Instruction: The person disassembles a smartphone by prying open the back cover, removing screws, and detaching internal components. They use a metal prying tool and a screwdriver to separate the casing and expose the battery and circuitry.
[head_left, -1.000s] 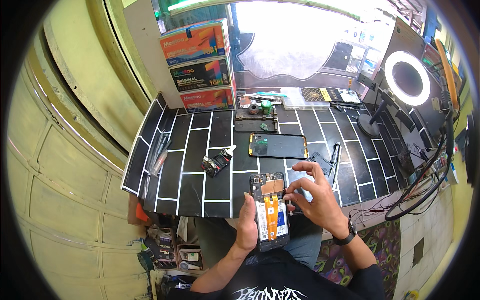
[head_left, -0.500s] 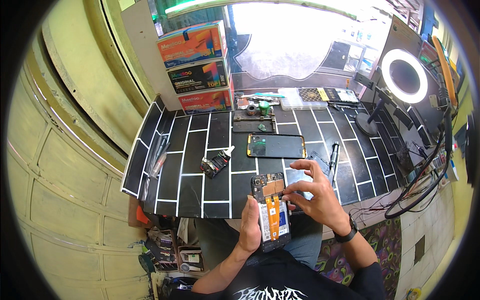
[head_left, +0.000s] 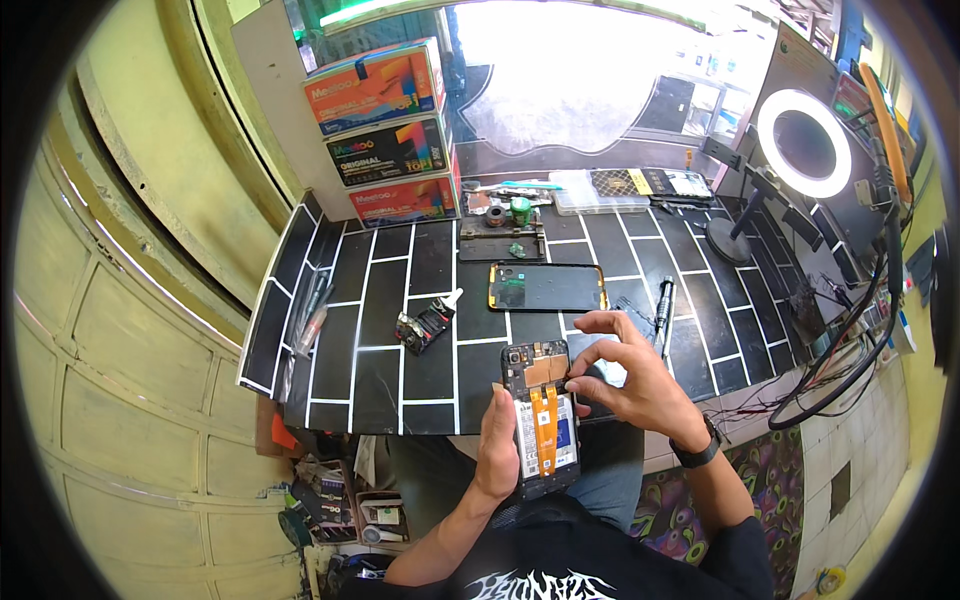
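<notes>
My left hand (head_left: 497, 455) is closed along the left side of an opened smartphone (head_left: 530, 440), holding it tilted up above my lap at the bench's near edge. Its inside faces me: a copper-coloured shield at the top, a white and blue battery below, and two orange flex cables (head_left: 545, 430) running down over the battery. At the phone's upper right edge, my right hand (head_left: 640, 388) has thumb and index finger pinched together beside the shield. Whatever is between those fingertips is too small to see. Beyond the phone lies a dark back cover (head_left: 547, 288).
On the black tiled bench (head_left: 380, 330) lie a crumpled black packet (head_left: 427, 323), a screwdriver (head_left: 665, 300) and a phone holder tray (head_left: 480, 246). A ring light (head_left: 762, 143) stands at right, stacked boxes (head_left: 385, 150) at back left. Cables (head_left: 850, 410) hang at right.
The view has shifted a little, so the bench things appear slightly further left and higher. Both hands stay at the phone, with only a very small movement of the right fingers.
</notes>
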